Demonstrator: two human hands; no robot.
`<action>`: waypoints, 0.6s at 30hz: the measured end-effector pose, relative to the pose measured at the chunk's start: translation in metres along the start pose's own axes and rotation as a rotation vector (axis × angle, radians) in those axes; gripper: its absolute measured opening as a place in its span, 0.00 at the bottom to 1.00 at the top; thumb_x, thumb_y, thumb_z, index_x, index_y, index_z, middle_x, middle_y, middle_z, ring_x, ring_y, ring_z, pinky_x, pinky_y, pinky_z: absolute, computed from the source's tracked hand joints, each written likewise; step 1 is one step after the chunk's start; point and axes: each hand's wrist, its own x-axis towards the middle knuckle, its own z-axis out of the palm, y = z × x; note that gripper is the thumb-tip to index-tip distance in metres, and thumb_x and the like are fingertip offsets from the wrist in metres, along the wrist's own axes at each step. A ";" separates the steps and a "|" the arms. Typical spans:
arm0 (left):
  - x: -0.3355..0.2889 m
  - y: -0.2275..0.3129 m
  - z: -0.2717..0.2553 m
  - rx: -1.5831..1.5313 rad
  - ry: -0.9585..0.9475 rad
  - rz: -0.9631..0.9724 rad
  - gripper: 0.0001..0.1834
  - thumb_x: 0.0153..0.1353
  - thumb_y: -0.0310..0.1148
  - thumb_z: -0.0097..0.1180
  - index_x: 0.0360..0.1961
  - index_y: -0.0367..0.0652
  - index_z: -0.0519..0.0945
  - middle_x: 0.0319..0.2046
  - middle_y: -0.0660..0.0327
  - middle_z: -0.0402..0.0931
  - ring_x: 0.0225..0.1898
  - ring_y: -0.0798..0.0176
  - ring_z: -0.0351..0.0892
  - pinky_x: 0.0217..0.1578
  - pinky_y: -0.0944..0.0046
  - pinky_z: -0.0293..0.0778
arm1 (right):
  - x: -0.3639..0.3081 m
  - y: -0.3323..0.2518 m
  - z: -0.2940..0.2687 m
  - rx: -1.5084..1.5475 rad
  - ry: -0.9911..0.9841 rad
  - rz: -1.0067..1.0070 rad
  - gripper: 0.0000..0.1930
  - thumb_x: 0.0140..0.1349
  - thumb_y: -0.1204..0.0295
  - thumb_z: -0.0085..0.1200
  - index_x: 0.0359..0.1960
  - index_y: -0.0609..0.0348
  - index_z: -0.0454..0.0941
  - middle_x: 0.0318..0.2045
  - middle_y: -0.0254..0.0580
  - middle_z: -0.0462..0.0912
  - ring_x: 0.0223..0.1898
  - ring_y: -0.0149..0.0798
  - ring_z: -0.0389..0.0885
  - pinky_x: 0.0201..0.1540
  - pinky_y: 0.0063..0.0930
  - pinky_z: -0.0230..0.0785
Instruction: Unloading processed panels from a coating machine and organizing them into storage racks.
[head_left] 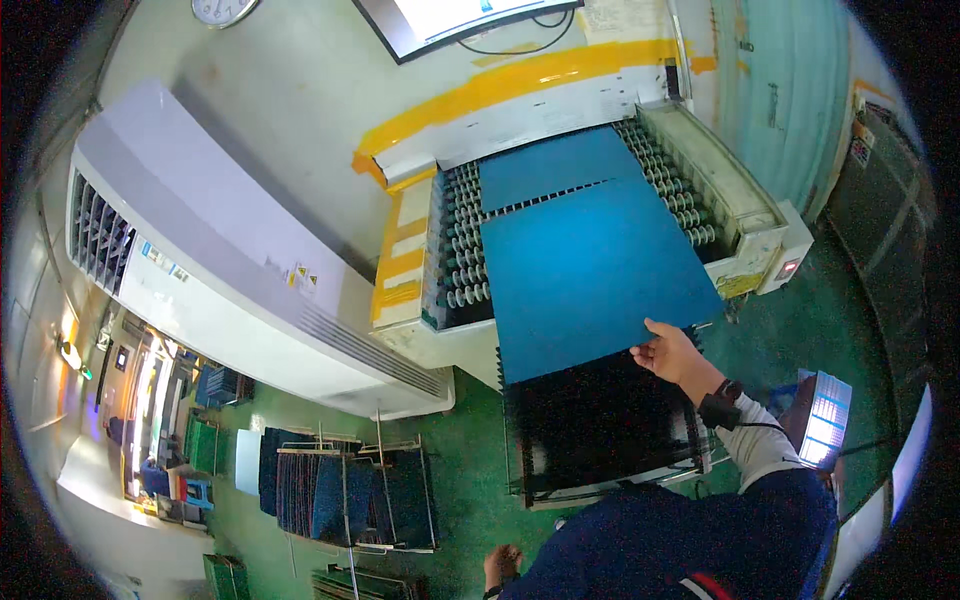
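Observation:
A flat blue panel [590,270] lies across the near end of a roller conveyor, its near part reaching out over a black rack. At its near right edge, my right hand [672,357] pinches the panel between thumb and fingers, with a dark band around the wrist. A second blue panel [555,165] rests farther in on the rollers, with a narrow gap between the two. Low in the view, my left hand [502,565] hangs away from the conveyor beside the rack, its fingers curled and nothing visible in them.
White roller wheels [468,255] line the conveyor on both sides. Below the near panel stands the black rack [610,440]. A tall white air conditioner [250,250] is at left, and a rack of upright dark panels [350,490] stands on the green floor. A lit screen [825,420] sits at right.

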 end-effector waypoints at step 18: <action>-0.043 0.076 0.042 -0.042 -0.034 0.172 0.07 0.59 0.27 0.53 0.35 0.33 0.76 0.31 0.54 0.77 0.30 0.59 0.79 0.32 0.63 0.75 | 0.023 0.001 0.008 -0.058 -0.011 0.015 0.16 0.57 0.65 0.59 0.42 0.58 0.69 0.36 0.49 0.76 0.35 0.50 0.78 0.38 0.42 0.74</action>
